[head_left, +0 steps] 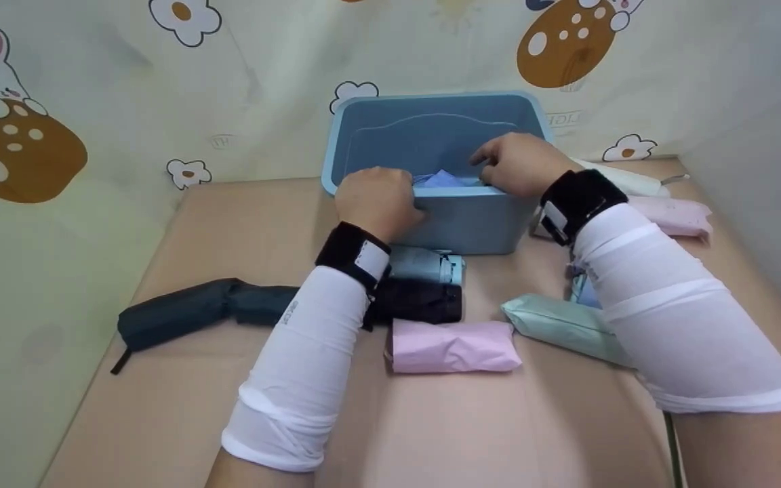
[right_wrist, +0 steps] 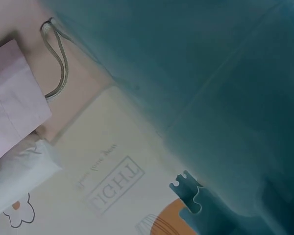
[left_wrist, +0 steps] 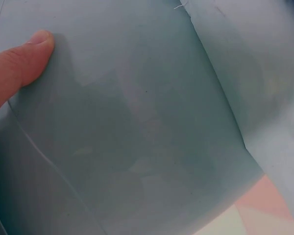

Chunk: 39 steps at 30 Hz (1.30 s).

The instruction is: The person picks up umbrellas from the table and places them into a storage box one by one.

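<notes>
A blue plastic bin (head_left: 462, 220) stands at the back of the table, with a crumpled lilac-blue cloth item (head_left: 443, 179) low inside. My left hand (head_left: 378, 203) grips the bin's front rim near its left corner. In the left wrist view its thumb (left_wrist: 36, 51) presses against the bin's smooth outer wall (left_wrist: 137, 122). Over the front right of the rim lies my right hand (head_left: 526, 163), its loosely bent fingers reaching inside above the cloth item. The right wrist view has the bin's side (right_wrist: 196, 88) filling much of it, with no fingers showing.
Before the bin lie a grey-blue folded umbrella (head_left: 424, 266), a black one (head_left: 421, 301), a pink pouch (head_left: 455, 347) and a mint-green pouch (head_left: 563, 325). A long dark green sleeve (head_left: 177, 315) lies left. Pink (head_left: 675, 215) and white pouches (head_left: 624, 179) are at the right.
</notes>
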Tool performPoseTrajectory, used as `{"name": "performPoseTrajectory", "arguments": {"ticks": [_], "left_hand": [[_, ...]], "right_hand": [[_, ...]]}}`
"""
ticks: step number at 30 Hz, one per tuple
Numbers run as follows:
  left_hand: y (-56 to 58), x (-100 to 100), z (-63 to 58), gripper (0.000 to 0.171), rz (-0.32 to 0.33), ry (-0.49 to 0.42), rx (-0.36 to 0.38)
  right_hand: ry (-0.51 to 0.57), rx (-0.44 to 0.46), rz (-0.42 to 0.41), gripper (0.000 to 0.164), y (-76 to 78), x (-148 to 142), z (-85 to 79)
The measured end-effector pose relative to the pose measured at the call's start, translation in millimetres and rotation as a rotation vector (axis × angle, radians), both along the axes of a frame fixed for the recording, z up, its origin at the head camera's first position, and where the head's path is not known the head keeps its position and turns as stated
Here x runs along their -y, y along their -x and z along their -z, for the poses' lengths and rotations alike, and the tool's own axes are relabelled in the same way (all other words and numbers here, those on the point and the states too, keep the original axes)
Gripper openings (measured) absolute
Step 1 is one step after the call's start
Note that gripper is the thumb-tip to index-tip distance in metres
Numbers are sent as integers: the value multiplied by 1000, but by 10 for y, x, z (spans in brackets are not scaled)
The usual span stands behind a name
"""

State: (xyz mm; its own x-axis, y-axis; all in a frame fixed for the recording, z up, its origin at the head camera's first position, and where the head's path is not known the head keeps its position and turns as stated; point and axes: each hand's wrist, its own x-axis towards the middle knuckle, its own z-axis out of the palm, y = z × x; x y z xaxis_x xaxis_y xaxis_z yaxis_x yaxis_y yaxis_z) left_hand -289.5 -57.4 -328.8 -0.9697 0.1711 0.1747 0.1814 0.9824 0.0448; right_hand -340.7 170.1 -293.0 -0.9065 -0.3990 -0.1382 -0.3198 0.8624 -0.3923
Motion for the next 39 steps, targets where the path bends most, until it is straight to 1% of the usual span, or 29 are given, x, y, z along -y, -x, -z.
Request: {"name": "performPoseTrajectory", "arguments": {"ticks": [9, 12, 14, 18, 20, 22, 25, 29, 34, 37, 39], "left_hand": [[-12, -5, -3, 35, -8, 3, 4], [-12, -13, 9, 33, -5, -1, 11], [-7, -14, 10, 35, -5, 1, 12], [-1, -10, -4, 38, -4, 10, 13], [0, -7, -12, 39, -5, 17, 15], [0, -7, -17, 39, -8, 17, 20], [-1, -12, -20, 40, -6, 17, 23], [-4, -14, -20, 39, -1, 12, 20], [-2, -12, -14, 37, -5, 5, 12], [1, -6, -7, 36, 0, -2, 5], [4, 0, -2, 35, 2, -1, 1]], "right_hand": [[-46, 51, -51, 44, 15, 8, -10], [-22, 47, -35, 44, 5, 3, 14], [17, 14, -1, 43, -8, 0, 34], [96, -124, 95, 35, -42, -7, 72], [98, -182, 122, 31, -57, -3, 83], [86, -199, 139, 30, -65, 1, 89], [51, -180, 143, 32, -71, 5, 82], [11, -138, 138, 37, -75, 12, 63], [-47, -103, 92, 44, -61, 18, 51], [-77, -92, 63, 44, -53, 25, 43], [-79, -91, 55, 45, -49, 30, 40]]}}
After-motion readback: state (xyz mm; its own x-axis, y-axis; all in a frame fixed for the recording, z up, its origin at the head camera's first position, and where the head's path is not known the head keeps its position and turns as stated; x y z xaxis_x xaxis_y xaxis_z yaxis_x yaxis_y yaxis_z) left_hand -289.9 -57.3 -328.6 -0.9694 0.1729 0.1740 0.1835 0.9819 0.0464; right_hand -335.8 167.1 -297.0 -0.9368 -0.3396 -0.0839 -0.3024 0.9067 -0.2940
